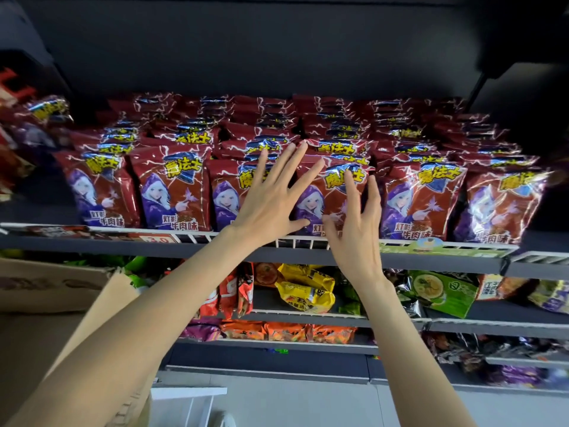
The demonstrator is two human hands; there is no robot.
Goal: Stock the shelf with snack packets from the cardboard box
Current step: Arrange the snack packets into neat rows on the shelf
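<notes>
1. Head view: top shelf [308,252] packed with red snack packets [175,186], standing upright in rows from the white wire rail [400,243] at the near edge back to the far wall.
2. Left hand [271,208]: fingers straight and spread wide, palm flat against the front-row packets at centre, thumb pointing right along the lower part of a packet. Holding nothing.
3. Right hand [357,238]: just right of the left hand, fingers spread and slightly bent, fingertips on the front packet [332,195] between the two hands, thumb near its lower edge. Can't tell if it's pinching or just touching.
4. Cardboard box [61,285]: low on the left, near side, below the top shelf, flap open. Contents not visible.
5. Lower shelves: mixed packets, yellow bags [308,291] at centre, green packet [443,291] to the right, orange ones [286,331] one level down.
6. Red price tag [160,239] on the rail, left of the left wrist.
</notes>
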